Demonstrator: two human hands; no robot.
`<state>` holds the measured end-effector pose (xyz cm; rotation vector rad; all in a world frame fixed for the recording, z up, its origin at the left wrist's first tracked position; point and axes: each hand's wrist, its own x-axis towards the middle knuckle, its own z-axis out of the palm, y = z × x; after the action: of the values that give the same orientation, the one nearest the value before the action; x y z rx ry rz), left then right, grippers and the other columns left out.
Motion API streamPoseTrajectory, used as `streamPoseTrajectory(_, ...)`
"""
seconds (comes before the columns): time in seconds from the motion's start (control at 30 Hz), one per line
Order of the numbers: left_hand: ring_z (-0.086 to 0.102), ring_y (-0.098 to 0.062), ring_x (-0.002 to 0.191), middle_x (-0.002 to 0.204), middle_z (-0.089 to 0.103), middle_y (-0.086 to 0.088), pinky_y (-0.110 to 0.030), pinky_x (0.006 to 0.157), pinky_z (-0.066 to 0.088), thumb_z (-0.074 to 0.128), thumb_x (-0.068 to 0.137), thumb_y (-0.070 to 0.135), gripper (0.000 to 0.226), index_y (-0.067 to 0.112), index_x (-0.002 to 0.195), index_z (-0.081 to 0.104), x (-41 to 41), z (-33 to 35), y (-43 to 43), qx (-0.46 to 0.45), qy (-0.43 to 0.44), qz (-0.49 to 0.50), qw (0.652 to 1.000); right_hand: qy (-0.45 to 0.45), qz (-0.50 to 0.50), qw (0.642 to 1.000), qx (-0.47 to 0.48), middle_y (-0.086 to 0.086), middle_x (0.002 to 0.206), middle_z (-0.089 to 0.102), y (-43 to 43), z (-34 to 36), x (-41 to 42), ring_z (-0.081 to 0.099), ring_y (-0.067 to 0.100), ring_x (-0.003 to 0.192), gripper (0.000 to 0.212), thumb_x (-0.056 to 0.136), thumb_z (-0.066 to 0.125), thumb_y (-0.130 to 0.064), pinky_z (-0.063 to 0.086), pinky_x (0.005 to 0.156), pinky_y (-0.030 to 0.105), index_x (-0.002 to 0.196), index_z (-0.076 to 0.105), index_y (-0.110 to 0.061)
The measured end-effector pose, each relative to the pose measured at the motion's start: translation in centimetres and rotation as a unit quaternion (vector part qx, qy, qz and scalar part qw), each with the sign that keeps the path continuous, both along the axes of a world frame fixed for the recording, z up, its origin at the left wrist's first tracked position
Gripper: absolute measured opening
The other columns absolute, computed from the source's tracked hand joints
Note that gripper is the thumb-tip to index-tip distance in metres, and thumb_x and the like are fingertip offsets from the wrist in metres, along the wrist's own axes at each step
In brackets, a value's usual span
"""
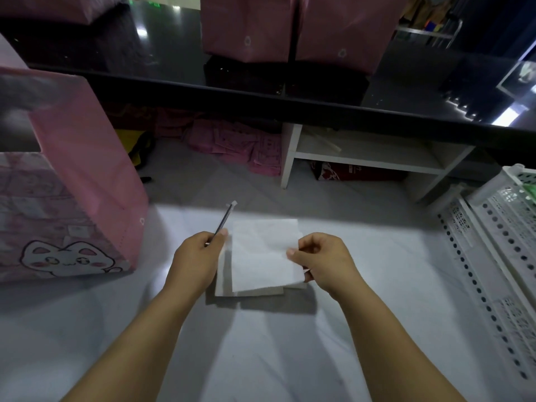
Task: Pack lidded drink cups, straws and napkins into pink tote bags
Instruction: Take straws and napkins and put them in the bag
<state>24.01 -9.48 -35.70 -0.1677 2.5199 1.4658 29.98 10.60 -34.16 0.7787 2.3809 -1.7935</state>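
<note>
A white napkin (262, 253) is lifted a little over a small stack of napkins (249, 291) on the white table. My right hand (322, 261) pinches the top napkin at its right edge between thumb and fingers. My left hand (200, 256) holds a thin dark wrapped straw (224, 219) that points up and to the right, next to the napkin's left edge. A pink tote bag (87, 181) with a white cat drawing stands at the left, open at the top; what is inside it is hidden.
Two more pink tote bags (246, 30) stand on the dark glossy counter (319, 108) at the back. White perforated baskets (499, 236) sit at the right. Under the counter are a white shelf (368, 162) and a pile of folded pink bags (246, 149).
</note>
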Motion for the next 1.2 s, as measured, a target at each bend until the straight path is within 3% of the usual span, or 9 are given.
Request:
streamPoseTrajectory(0.2,0.049,-0.019,0.063,0.067,0.053,0.005,-0.029,0.059,0.037,0.068,0.081,0.022,0.009,0.019,0.081,0.06,0.4,-0.1,-0.1,0.015,0.011,-0.04,0.999,-0.047,0.067,0.992,0.093,-0.002,0.08,0.062,-1.5,-0.8,-0.2,0.059,0.014,0.061,0.017,0.082,0.073,-0.024,0.053,0.058,0.025,0.09,0.06,-0.018)
streamPoseTrajectory(0.33,0.053,-0.014,0.063,0.069,0.06,0.005,-0.028,0.06,0.04,0.065,0.083,0.016,0.008,0.022,0.08,0.062,0.5,0.6,-0.1,0.031,0.041,-0.075,0.996,-0.035,0.033,0.994,0.097,-0.011,0.096,0.058,-1.4,-1.2,-0.3,0.06,0.01,0.082,0.031,0.083,0.071,-0.029,0.056,0.08,0.037,0.109,0.057,-0.024)
streamPoseTrajectory(0.47,0.058,-0.008,0.065,0.071,0.065,0.005,-0.022,0.065,0.044,0.064,0.085,0.011,0.012,0.021,0.08,0.064,0.5,2.2,-0.2,0.089,0.059,-0.1,0.989,-0.009,0.029,0.996,0.078,-0.008,0.115,0.056,-0.8,-0.5,-0.3,0.06,0.014,0.099,0.052,0.084,0.071,-0.029,0.053,0.083,0.036,0.129,0.046,-0.024)
streamPoseTrajectory(0.6,0.053,0.005,0.053,0.061,0.063,0.019,-0.008,0.051,0.039,0.063,0.086,0.006,0.015,0.021,0.084,0.063,0.4,3.8,-0.1,0.127,0.087,-0.118,0.981,0.069,0.039,0.996,-0.03,0.0,0.1,0.071,-0.6,1.3,-0.3,0.068,0.018,0.09,0.018,0.087,0.066,-0.011,0.055,0.072,0.027,0.104,0.063,-0.016)
streamPoseTrajectory(0.7,0.047,0.005,0.046,0.053,0.057,0.021,-0.014,0.049,0.037,0.064,0.086,0.014,0.01,0.023,0.083,0.063,0.2,5.4,-0.2,0.143,0.126,-0.112,0.975,0.132,0.007,0.991,-0.037,0.012,0.088,0.071,-0.6,3.0,-0.5,0.068,0.027,0.081,0.007,0.084,0.068,-0.007,0.057,0.074,0.048,0.087,0.067,-0.013)
streamPoseTrajectory(0.8,0.044,0.0,0.048,0.052,0.053,0.019,-0.023,0.055,0.035,0.057,0.087,0.04,0.017,0.025,0.086,0.065,0.2,8.0,-0.8,0.147,0.176,-0.116,0.966,0.192,-0.008,0.981,-0.025,0.01,0.085,0.072,-0.9,5.5,-0.8,0.068,0.027,0.078,0.01,0.085,0.067,-0.007,0.056,0.072,0.047,0.086,0.067,-0.017)
streamPoseTrajectory(0.9,0.047,-0.001,0.053,0.058,0.057,0.02,-0.02,0.055,0.035,0.04,0.085,0.036,0.03,0.025,0.095,0.066,0.0,11.1,-1.6,0.167,0.222,-0.122,0.953,0.259,-0.004,0.966,-0.014,0.002,0.084,0.071,-1.3,8.5,-1.4,0.068,0.022,0.079,0.013,0.086,0.065,-0.008,0.059,0.067,0.035,0.088,0.066,-0.02)
streamPoseTrajectory(1.0,0.047,-0.002,0.055,0.07,0.061,0.013,-0.016,0.053,0.036,0.041,0.083,0.033,0.027,0.031,0.095,0.065,-0.3,14.7,-2.6,0.187,0.275,-0.102,0.937,0.312,0.006,0.95,-0.015,-0.001,0.082,0.07,-2.3,11.5,-2.5,0.067,0.009,0.072,0.009,0.087,0.065,-0.009,0.052,0.057,0.018,0.09,0.066,-0.018)
streamPoseTrajectory(1.2,0.059,-0.013,0.064,0.08,0.065,-0.005,-0.021,0.058,0.047,0.041,0.087,0.03,0.026,0.027,0.101,0.062,-0.4,22.6,-6.3,0.213,0.382,-0.142,0.888,0.403,0.028,0.915,-0.006,0.003,0.082,0.071,-7.2,17.7,-5.2,0.068,0.018,0.077,0.009,0.087,0.065,-0.008,0.059,0.066,0.033,0.085,0.066,-0.016)
